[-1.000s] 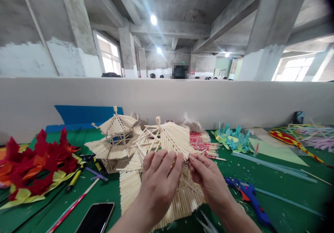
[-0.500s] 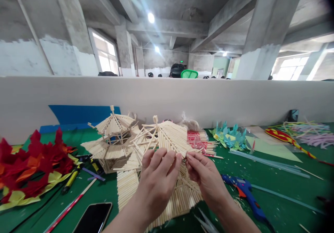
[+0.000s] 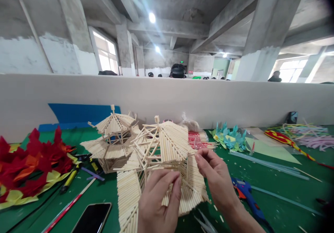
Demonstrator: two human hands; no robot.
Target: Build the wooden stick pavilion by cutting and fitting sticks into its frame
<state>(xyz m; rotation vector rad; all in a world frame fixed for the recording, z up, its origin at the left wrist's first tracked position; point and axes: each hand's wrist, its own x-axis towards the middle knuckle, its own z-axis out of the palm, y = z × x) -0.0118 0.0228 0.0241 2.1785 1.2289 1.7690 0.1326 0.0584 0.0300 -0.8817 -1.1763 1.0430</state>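
Right in the middle of the green desk stands the nearer stick pavilion, its upper roof slatted on one side, bare ribs on the other! The right hand is up at the roof's right corner, its grip apparently pinched on the end of a short eave stick. Lower down, the left hand hovers in front of the pavilion, thumb and forefinger all but meeting; whether they touch, or have anything fine between them, I cannot tell.

Now, the danger spots! That corner looks delicate: if its joint is weak, a tug from the right fingertips could twist the stick askew or snap it off. Those open ribs look flimsy too, so a knuckle of the left hand catching them might knock one loose. And watch that right forearm, just beside the blue glue gun: the nozzle is out of sight behind the arm, so if it's hot, a careless drop of the wrist could mean a burn. The second stick pavilion sits close by on the left, and a sideways shove could bring the two roofs together
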